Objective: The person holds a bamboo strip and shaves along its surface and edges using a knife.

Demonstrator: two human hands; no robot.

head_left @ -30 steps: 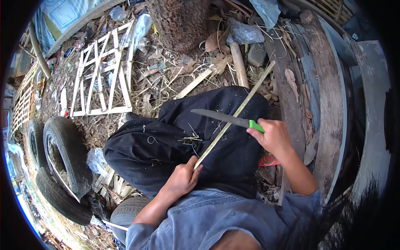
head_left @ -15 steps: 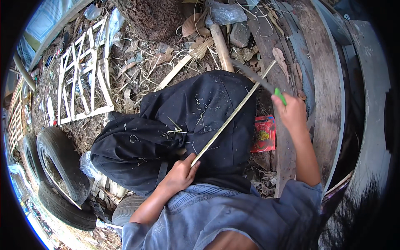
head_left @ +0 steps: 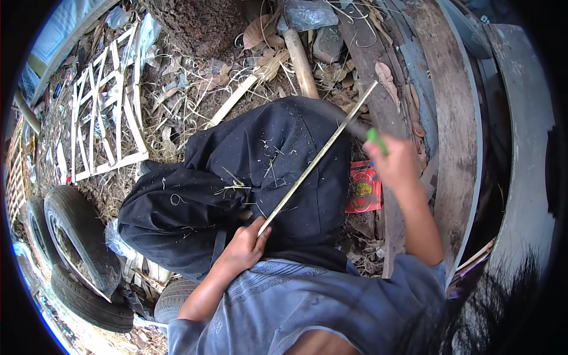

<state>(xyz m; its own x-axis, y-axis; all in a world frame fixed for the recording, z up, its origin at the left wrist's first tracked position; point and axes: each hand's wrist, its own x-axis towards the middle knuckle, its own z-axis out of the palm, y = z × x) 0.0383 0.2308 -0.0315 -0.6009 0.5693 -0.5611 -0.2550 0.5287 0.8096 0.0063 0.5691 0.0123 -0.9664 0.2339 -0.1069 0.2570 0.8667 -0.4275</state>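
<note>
A long, thin pale bamboo strip (head_left: 313, 164) slants across my dark trousers, its lower end gripped in my left hand (head_left: 244, 245) near my waist. The strip's far end reaches up and right over a wooden plank. My right hand (head_left: 395, 163) is closed around the green handle of a knife (head_left: 376, 142), whose grey blade is smeared by motion. That blade crosses the strip in its upper part; whether it touches the strip I cannot tell. Thin shavings (head_left: 236, 184) lie scattered on the trousers.
A red packet (head_left: 364, 188) lies beside my right knee, near weathered planks (head_left: 452, 118). A lattice of bamboo strips (head_left: 109, 165) rests on the littered ground at left, above old tyres (head_left: 83, 228). A tree trunk (head_left: 198, 26) and thick stick (head_left: 300, 62) are ahead.
My right hand and the knife have moved a little down along the strip. The whole view has shifted slightly; my left hand keeps its hold on the strip's lower end.
</note>
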